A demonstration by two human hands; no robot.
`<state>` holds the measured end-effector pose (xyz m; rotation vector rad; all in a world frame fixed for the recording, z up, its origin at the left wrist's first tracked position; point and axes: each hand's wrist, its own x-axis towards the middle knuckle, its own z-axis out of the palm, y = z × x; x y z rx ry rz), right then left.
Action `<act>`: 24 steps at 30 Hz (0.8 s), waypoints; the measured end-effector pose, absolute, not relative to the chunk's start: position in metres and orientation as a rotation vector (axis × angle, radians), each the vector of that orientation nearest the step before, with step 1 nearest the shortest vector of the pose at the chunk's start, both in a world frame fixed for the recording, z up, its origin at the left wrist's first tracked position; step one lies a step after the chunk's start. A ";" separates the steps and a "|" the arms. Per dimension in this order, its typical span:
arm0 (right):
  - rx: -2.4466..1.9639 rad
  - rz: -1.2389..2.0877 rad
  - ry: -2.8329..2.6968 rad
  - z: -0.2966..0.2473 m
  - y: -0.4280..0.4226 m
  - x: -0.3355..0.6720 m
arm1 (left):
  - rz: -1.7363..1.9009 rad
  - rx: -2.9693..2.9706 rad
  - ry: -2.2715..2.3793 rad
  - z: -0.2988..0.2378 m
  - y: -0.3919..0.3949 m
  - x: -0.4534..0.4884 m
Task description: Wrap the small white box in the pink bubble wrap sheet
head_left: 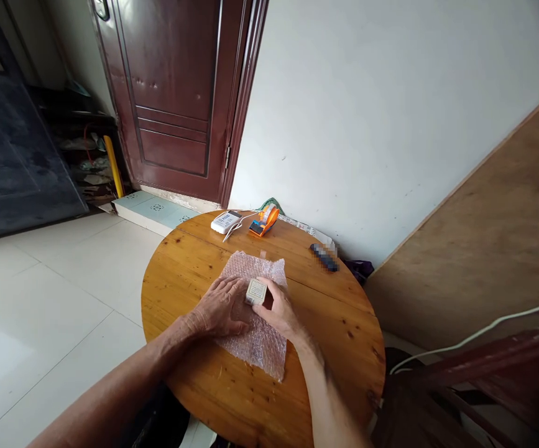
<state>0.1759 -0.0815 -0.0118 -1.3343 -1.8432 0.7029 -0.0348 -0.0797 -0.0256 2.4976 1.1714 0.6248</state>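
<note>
A sheet of bubble wrap (262, 354) lies spread on the round wooden table. My left hand (222, 306) rests flat on its left side, fingers stretched out and holding nothing. In my right hand (281, 311) is a small pale box (256, 291) with printing on its top face. The thumb and fingers grip the box from its right side, over the middle of the bubble wrap. Whether the box touches the sheet I cannot tell.
Toward the far side of the table (344, 336) are a white device with a cable (226, 222) and an orange tape dispenser (263, 221). A dark, pixelated object (325, 257) lies at the right. Behind stand a white wall (367, 124) and a dark red door (171, 93).
</note>
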 end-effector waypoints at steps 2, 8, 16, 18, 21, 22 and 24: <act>-1.351 0.685 -1.899 -0.013 -0.084 0.177 | 0.649 2.479 1.161 -0.029 -0.079 -0.035; -1.391 0.701 -1.936 -0.007 -0.083 0.181 | 0.690 2.475 1.119 -0.031 -0.077 -0.036; -1.375 0.730 -1.926 -0.006 -0.084 0.174 | 0.686 2.478 1.133 -0.029 -0.080 -0.036; -1.366 0.757 -1.891 -0.006 -0.084 0.174 | 0.681 2.484 1.147 -0.027 -0.081 -0.036; -1.364 0.760 -1.850 -0.006 -0.085 0.173 | 0.677 2.486 1.169 -0.026 -0.084 -0.035; -1.368 0.748 -1.849 -0.006 -0.085 0.173 | 0.675 2.489 1.173 -0.025 -0.084 -0.034; -1.374 0.726 -1.860 -0.006 -0.085 0.172 | 0.672 2.495 1.182 -0.026 -0.085 -0.033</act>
